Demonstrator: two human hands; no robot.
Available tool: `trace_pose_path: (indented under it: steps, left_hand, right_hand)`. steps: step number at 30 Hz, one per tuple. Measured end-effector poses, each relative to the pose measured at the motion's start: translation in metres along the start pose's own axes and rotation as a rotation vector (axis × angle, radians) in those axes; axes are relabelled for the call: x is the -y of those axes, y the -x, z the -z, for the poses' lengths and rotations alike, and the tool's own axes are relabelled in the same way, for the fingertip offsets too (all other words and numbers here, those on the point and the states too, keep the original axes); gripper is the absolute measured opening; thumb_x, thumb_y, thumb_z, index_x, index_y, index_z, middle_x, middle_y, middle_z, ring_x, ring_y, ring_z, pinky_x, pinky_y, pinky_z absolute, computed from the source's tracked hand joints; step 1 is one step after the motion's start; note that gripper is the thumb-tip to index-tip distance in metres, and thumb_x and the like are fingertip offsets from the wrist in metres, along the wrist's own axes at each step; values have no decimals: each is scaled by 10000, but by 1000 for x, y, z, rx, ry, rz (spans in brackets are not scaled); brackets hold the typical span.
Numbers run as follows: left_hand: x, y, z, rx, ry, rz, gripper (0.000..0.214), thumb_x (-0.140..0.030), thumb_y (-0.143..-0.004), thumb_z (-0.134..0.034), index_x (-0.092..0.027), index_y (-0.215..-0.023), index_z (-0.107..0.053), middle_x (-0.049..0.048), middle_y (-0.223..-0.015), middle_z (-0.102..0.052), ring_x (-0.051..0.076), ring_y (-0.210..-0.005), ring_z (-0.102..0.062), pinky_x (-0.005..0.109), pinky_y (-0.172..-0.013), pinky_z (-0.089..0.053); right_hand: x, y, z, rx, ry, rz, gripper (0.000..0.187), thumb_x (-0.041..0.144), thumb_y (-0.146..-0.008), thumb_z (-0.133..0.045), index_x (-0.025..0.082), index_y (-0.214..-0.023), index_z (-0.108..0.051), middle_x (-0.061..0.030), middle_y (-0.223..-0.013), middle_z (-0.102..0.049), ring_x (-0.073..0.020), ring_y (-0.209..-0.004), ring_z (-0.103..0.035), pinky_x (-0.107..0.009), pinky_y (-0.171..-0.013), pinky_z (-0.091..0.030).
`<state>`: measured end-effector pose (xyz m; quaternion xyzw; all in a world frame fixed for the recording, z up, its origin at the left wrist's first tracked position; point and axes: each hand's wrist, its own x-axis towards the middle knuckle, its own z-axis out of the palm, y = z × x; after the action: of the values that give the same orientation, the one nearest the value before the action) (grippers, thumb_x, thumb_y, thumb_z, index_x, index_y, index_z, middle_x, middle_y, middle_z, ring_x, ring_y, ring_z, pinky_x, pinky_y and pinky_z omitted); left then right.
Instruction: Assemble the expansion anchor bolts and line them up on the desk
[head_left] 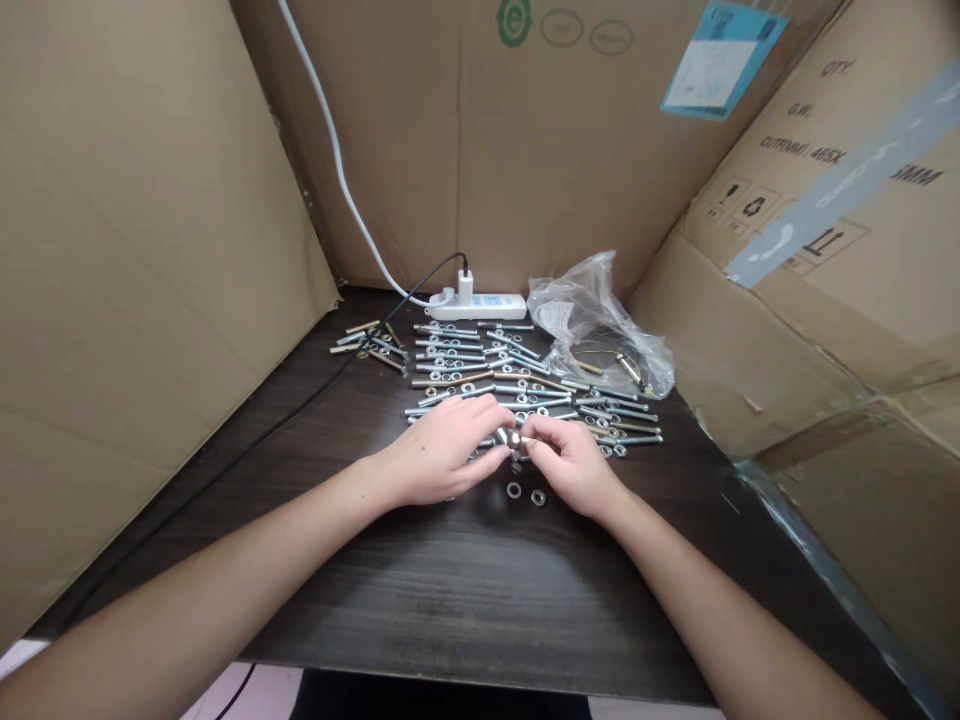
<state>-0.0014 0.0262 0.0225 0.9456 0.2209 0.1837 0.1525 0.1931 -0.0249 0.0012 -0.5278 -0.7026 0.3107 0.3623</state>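
Pinching small shiny silver metal hardware (514,440) between left hand (454,446) and right hand (574,466), just above the dark wood-grain bench (420,600); cannot tell if threaded together. Can see long silver and brass-coloured metal bolts (450,381) already laid in rows beyond, with a flat silver ring washer (508,490) and silver hexagonal nut (532,498) loose nearer.

In front of you, cardboard enclosed a dark tabletop (450,590): a left panel (127,250), a rear panel (420,130) bearing a green mark (514,20) and a blue-and-white label (724,60), and a printed right panel (780,330) with greyish tape (847,180). Near the rear, you had a white power strip (484,313); its white cable (337,165) rose leftward, while a black cable (300,408) ran from the plugged-in adapter (466,289) towards your left. A crumpled clear bag (585,300) lay just right of the strip.
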Motion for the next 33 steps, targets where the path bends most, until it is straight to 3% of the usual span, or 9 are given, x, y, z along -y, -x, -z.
trace_pose_path:
  steps: [7, 15, 19, 26, 33]
  left_hand:
    - [6, -2, -2, 37, 10, -3, 279, -355, -979, -360, -197, -962, -589, 34, -936, -601, 170, -853, -534, 308, -757, -386]
    - [4, 0, 2, 10, 1, -51, 240, -273, -938, -454, -229, -1163, -528, 38, -1008, -591, 180, -904, -533, 311, -779, -382]
    - [5, -1, 1, -15, 21, 23, 216, -321, -958, -411, -186, -1065, -542, 42, -978, -606, 178, -875, -532, 318, -781, -382]
    - [10, -2, -2, 48, 12, -9, 265, -369, -978, -383, -212, -1015, -594, 23, -945, -609, 171, -877, -526, 306, -772, -364]
    - [3, 0, -1, -22, 25, -24, 156, -264, -923, -469, -187, -1049, -517, 33, -967, -592, 170, -858, -527, 303, -762, -385]
  right_hand:
    - [1, 1, -1, 19, 22, 14, 139, 170, -769, -463, 185, -637, -506, 52, -551, -427, -102, -528, -369, -225, -526, -294]
    - [-1, 1, 0, 15, 16, 8, 130, 161, -759, -452, 186, -644, -508, 43, -567, -452, -106, -543, -386, -223, -529, -303]
    - [1, 1, 1, 8, 27, 13, 136, 165, -763, -453, 189, -635, -494, 45, -552, -427, -104, -531, -368, -225, -521, -294]
    - [3, 2, -1, 17, 42, 13, 132, 167, -774, -455, 179, -669, -533, 44, -558, -448, -101, -521, -375, -227, -518, -294]
    - [3, 1, -1, 7, 25, 24, 127, 169, -778, -456, 179, -662, -506, 42, -574, -451, -94, -535, -381, -219, -526, -297]
